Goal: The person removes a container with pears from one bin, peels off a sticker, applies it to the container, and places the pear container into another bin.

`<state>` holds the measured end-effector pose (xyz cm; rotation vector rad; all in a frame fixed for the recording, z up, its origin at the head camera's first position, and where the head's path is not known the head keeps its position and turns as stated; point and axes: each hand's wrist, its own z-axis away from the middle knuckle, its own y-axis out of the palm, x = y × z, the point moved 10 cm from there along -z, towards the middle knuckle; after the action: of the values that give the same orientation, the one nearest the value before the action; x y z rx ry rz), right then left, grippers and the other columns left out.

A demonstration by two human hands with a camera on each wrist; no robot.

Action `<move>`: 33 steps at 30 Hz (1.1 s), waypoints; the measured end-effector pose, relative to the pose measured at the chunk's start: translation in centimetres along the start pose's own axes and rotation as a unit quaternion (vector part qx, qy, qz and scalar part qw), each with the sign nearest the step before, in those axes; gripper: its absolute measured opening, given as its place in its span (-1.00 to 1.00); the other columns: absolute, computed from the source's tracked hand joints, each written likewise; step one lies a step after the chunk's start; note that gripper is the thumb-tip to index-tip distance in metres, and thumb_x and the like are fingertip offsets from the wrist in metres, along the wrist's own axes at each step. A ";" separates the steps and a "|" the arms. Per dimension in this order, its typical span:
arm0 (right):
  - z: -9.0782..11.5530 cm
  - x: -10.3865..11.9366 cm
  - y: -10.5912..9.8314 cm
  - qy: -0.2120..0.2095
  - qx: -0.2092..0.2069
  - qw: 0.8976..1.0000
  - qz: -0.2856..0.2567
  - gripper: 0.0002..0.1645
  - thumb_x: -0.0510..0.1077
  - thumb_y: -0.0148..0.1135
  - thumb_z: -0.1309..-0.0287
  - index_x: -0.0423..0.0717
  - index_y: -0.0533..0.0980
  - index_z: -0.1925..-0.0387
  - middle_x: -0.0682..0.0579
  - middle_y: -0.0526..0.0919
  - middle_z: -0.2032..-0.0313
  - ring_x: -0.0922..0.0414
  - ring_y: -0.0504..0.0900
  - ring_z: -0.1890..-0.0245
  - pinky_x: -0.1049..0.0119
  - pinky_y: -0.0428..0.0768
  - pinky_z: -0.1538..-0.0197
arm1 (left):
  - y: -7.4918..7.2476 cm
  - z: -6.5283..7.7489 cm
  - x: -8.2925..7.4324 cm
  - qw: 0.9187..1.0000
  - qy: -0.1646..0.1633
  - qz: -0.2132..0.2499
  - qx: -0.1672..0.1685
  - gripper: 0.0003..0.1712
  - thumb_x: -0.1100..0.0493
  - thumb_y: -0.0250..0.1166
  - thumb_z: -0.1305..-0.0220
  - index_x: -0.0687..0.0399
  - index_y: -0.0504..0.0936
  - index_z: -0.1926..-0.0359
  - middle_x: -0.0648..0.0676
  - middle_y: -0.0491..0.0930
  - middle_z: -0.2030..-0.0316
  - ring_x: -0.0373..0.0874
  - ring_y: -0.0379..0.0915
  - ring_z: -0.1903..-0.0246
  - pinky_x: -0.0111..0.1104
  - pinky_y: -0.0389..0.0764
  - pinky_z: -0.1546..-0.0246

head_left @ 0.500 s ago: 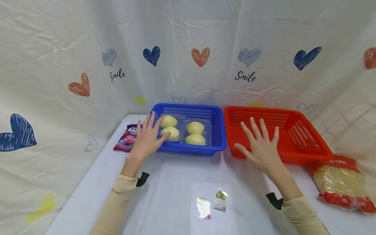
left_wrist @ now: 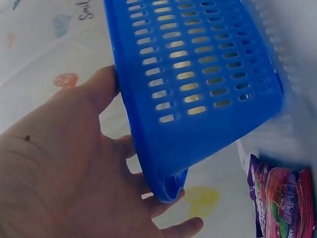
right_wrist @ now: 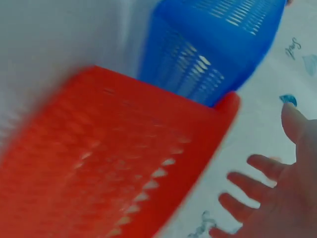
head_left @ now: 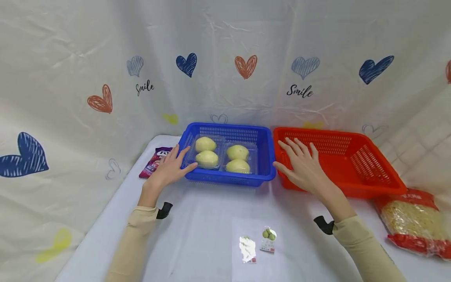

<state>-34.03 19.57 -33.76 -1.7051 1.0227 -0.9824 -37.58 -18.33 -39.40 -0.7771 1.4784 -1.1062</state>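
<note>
My left hand is at the left end of the blue basket, its thumb and fingers spread beside the rim. In the left wrist view the thumb appears to touch that rim, and some fingers pass behind it. Two clear plastic boxes lie in the basket, each with two pale yellow oval fruits. My right hand hovers over the left part of the red basket, fingers spread and holding nothing. Its thumb points toward the blue basket's right end. In the right wrist view, this hand is apart from both baskets.
A purple snack bag lies left of the blue basket. At the right lies a clear and red bag of pale yellow contents, partly under the red basket's corner. Two small picture cards are on the white table near the front.
The left hand has shifted left, from over the blue basket's left side to its left rim. The right hand has moved left toward the blue basket. The head view has turned slightly.
</note>
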 end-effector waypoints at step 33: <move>-15.2 4.8 10.8 0.022 0.375 0.921 -0.099 -0.19 0.27 0.18 -0.39 -0.19 0.20 -0.34 -0.26 0.36 -0.34 -0.22 0.27 -0.44 -0.19 0.21 -0.56 | 1.5 -0.6 0.0 1.000 -0.015 0.003 0.002 0.01 -0.42 -0.10 -0.51 -0.13 -0.35 -0.67 0.31 -0.47 -0.65 0.22 -0.57 -0.66 0.29 -0.24 -0.59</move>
<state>-48.58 7.96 -38.68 -1.1470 0.3987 -1.3330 -38.04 -17.70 -40.77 -0.7828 1.4520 -1.0871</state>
